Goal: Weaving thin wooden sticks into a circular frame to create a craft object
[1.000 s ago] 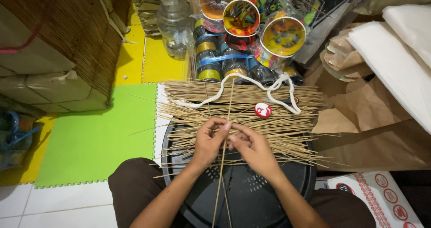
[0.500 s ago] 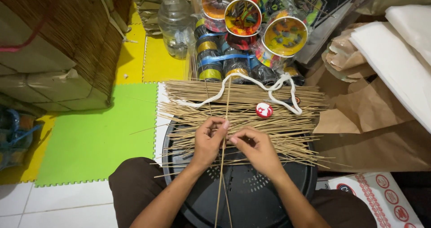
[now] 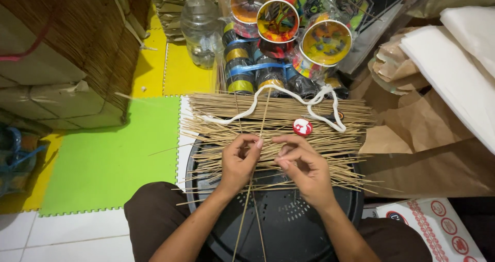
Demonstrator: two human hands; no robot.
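A pile of thin bamboo sticks [image 3: 278, 123] lies crosswise over a round black perforated cover [image 3: 289, 220] on my lap. My left hand [image 3: 238, 161] pinches a long upright stick [image 3: 260, 133] that runs from my lap up across the pile. My right hand [image 3: 304, 166] is beside it, fingers curled, touching sticks at the pile's near edge. A white cord [image 3: 289, 94] loops over the far side of the pile. A small red and white round cap [image 3: 302, 127] rests on the sticks just beyond my right hand.
Rolls of coloured thread and tape [image 3: 278, 40] and a plastic water bottle [image 3: 198, 25] stand behind the pile. A woven stick mat bundle [image 3: 67, 50] lies left, brown paper [image 3: 423, 148] and white sheets [image 3: 464, 55] right. Green and yellow foam mats [image 3: 113, 159] cover the floor.
Both hands shifted slightly over the sticks; the right hand drew a little away from the left and then back. The upright stick stayed in the left fingers.
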